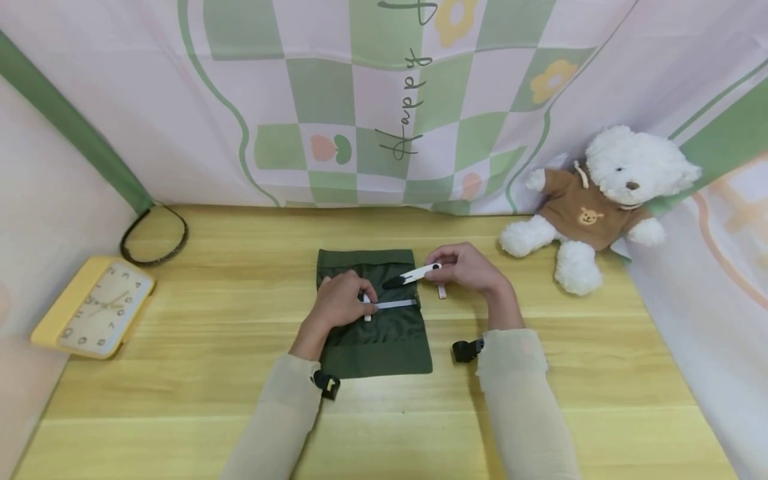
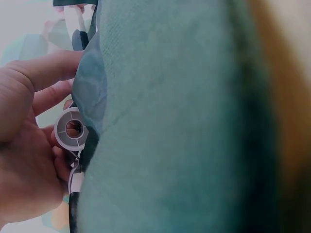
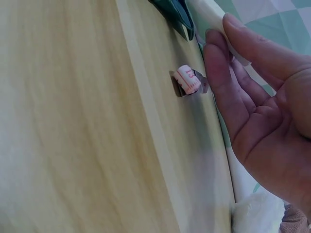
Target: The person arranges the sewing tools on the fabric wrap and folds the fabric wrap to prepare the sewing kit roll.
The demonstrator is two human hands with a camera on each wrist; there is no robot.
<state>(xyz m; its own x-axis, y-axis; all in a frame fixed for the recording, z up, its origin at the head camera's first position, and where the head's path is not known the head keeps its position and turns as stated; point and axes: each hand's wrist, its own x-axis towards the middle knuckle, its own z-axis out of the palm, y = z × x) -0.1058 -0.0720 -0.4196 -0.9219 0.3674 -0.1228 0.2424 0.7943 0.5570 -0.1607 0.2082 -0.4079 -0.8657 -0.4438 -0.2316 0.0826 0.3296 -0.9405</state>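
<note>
A dark green fabric pouch [image 1: 378, 360] lies spread on the table. Over its left part, my left hand [image 1: 342, 300] grips a small white spool [image 2: 60, 130], seen end-on with a round hole and spokes in the left wrist view. A pale narrow strip [image 1: 396, 304] runs across the pouch to its right edge. At the pouch's upper right, my right hand [image 1: 468, 267] pinches the white end of a slim tool with a black tip [image 1: 394, 283]; its tip points left over the fabric. Beneath that hand lies a small rolled tape measure [image 3: 187, 80], white with pink marks and a metal end.
A yellow clock [image 1: 99, 307] stands at the left, with a dark band loop [image 1: 155, 259] behind it. At the back right sits a white teddy bear [image 1: 600, 200] in a brown shirt. Patterned cloth [image 1: 384, 87] hangs behind the wooden table [image 1: 210, 373].
</note>
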